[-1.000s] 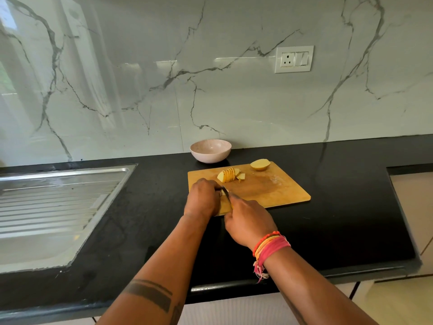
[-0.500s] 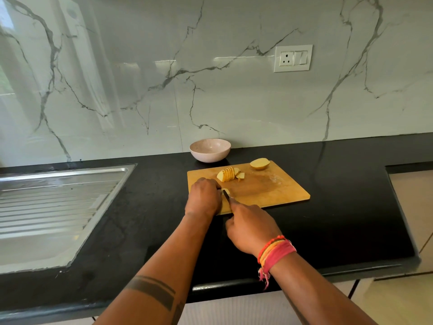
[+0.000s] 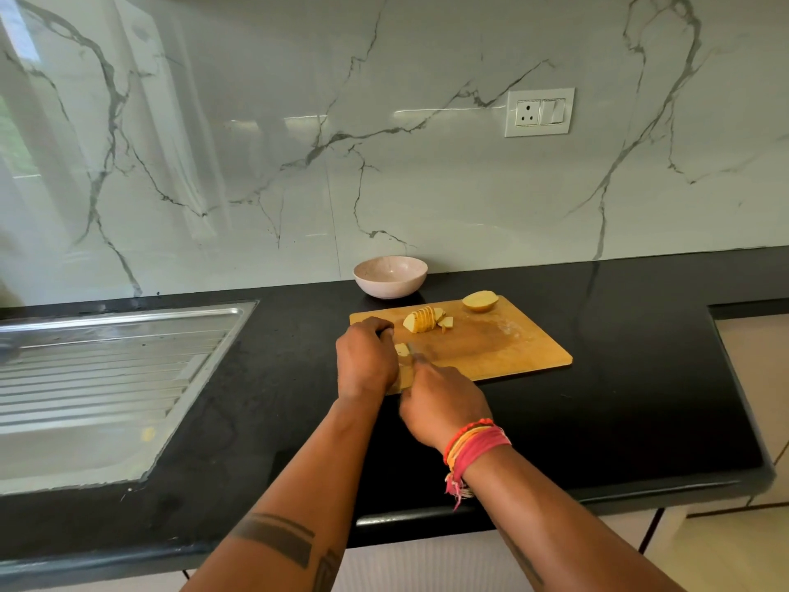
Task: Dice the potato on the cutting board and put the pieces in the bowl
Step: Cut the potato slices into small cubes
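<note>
A wooden cutting board [image 3: 504, 341] lies on the black counter. My left hand [image 3: 365, 356] curls over a potato piece [image 3: 400, 349] at the board's near left corner and mostly hides it. My right hand [image 3: 442, 405] grips a knife [image 3: 416, 354], whose blade meets that piece just right of my left fingers. A fanned stack of potato slices [image 3: 422, 319] with loose bits beside it sits further back on the board. A potato half [image 3: 480, 301] rests at the far edge. The pale pink bowl [image 3: 390, 276] stands behind the board against the wall, with nothing visible inside.
A steel sink drainboard [image 3: 106, 378] is set into the counter to the left. The marble backsplash carries a socket plate [image 3: 539, 112]. On the right the counter ends in a cut-out [image 3: 734, 318], and its front edge runs close beneath my forearms.
My hands and the knife have stayed at the board's near left corner with only small shifts; a little more of the piece shows beside my left fingers now.
</note>
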Tool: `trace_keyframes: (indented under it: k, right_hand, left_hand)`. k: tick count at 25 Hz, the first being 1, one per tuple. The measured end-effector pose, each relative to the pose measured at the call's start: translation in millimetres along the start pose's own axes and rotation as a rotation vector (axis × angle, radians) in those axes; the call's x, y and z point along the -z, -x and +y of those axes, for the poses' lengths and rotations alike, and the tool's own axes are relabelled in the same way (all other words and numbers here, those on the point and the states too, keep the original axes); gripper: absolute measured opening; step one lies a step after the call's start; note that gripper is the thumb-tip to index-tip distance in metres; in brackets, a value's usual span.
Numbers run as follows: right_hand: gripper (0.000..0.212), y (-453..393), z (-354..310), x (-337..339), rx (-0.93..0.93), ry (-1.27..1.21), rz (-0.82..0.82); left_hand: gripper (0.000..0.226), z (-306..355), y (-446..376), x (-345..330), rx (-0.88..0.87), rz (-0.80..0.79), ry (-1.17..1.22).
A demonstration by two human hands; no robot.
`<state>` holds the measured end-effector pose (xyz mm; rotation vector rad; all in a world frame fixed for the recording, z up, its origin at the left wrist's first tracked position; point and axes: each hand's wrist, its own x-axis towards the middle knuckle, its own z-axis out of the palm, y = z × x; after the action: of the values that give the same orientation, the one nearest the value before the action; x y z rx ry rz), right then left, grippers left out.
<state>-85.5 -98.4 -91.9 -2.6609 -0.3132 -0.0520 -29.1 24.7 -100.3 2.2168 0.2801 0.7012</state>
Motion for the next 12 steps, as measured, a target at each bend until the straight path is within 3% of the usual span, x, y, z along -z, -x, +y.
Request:
trace_keyframes:
  k: [3, 7, 12]
  right_hand:
    - [0.039, -15, -18, -8, 0.017, -0.042, -0.027]
    - [0.056, -22, -8, -2, 0.01, -0.062, 0.001]
    - [0.059, -35, 21, 22, 0.005, -0.057, 0.064]
  left_hand:
    - [0.026, -5, -2, 2, 0.03, -0.016, 0.02]
    - [0.024, -8, -6, 3, 0.05, -0.005, 0.054]
    - [0.026, 0, -18, 1, 0.039, 0.02, 0.072]
